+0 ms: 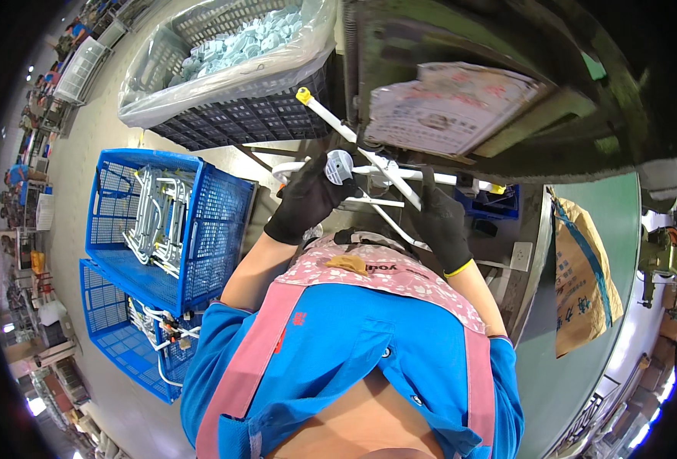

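My left hand (308,200), in a black glove, is closed on a round light-grey plastic disc (339,167) with dark markings on its face. The disc sits right against a frame of white metal tubes (390,170), and its far side is hidden. Two of the tubes cross in front of me, and one slants up to a yellow end cap (304,96). Over the frame's right part, my right hand (442,222), also black-gloved, has its fingers wrapped round a white tube. Another yellow tip (497,188) shows beyond that hand.
A dark green machine (461,38) carrying a paper sheet (453,107) overhangs the work. At upper left, a plastic-lined black crate (262,111) holds pale-blue pieces (246,46). Stacked blue crates (223,206) with white tube parts stand left. Brown sacking (583,275) lies on a green surface right.
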Tool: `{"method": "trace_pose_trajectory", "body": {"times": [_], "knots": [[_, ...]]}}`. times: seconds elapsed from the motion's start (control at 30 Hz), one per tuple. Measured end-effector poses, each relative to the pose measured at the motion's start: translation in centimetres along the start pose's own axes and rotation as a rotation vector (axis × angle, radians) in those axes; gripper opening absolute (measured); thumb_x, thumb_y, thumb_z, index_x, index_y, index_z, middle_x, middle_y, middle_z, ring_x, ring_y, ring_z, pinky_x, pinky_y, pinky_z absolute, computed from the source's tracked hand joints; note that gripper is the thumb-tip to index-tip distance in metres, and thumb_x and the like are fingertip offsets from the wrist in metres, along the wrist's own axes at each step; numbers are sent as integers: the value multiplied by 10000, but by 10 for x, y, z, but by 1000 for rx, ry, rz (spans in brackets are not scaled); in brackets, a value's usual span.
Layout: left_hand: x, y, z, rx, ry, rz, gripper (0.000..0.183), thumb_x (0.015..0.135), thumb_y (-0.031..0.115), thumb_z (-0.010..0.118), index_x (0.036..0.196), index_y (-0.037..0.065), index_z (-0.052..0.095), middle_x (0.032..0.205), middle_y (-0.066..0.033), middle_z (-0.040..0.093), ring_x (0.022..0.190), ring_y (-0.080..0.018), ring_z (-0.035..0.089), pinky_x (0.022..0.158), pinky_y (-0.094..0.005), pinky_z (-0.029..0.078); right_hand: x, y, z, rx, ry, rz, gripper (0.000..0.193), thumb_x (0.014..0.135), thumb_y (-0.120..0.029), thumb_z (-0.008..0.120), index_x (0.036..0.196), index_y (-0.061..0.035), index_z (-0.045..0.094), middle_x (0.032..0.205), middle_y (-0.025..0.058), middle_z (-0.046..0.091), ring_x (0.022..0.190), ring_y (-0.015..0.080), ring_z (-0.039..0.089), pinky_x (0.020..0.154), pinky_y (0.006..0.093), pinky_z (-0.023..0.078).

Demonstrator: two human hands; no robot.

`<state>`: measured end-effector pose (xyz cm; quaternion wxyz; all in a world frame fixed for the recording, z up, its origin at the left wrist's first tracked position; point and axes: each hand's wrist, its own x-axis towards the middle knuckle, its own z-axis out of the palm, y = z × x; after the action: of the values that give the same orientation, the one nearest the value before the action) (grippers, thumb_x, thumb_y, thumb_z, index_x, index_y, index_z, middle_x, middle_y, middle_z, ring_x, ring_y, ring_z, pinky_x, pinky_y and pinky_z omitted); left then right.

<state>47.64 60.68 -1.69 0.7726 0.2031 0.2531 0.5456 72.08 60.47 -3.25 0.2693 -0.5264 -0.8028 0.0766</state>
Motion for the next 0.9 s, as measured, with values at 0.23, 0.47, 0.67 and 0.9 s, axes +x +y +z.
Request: {"method": "trace_pose_trajectory", "body": {"times": [0.23, 0.47, 0.67, 0.9], "knots": [[20, -11, 22, 1647, -140, 771, 507, 780, 242, 733, 1170, 12, 504, 1056, -191, 557, 991, -376, 549, 832, -417, 456, 0, 9, 9, 33, 46, -9, 226, 752, -221, 705, 955, -138, 650, 742, 111, 656, 655, 309, 650, 557, 409, 509], [49, -11, 7, 1623, -321, 426, 549, 732, 298, 762, 1145, 15, 535, 1052, -211, 591, 965, -394, 562, 802, -455, 451, 2, 10, 10, 67, 2, 83, 280, 757, -267, 702, 1009, -156, 651, 785, 106, 676, 670, 309, 657, 570, 403, 514], [65, -12, 0, 1873, -416, 829, 543, 721, 326, 765, 1114, 17, 551, 1029, -192, 611, 988, -375, 563, 825, -455, 440, 3, 1, 2, 57, 47, 83, 290, 734, -259, 715, 1010, -188, 660, 774, 95, 672, 665, 306, 649, 575, 400, 510], [54, 22, -19, 2127, -293, 434, 688, 606, 264, 778, 1198, 11, 533, 1230, -203, 527, 1190, -367, 464, 1043, -483, 322, 6, -5, -8, -283, 188, 40, 506, 696, -314, 734, 1179, -222, 611, 950, 73, 660, 824, 280, 649, 631, 396, 513]]}}
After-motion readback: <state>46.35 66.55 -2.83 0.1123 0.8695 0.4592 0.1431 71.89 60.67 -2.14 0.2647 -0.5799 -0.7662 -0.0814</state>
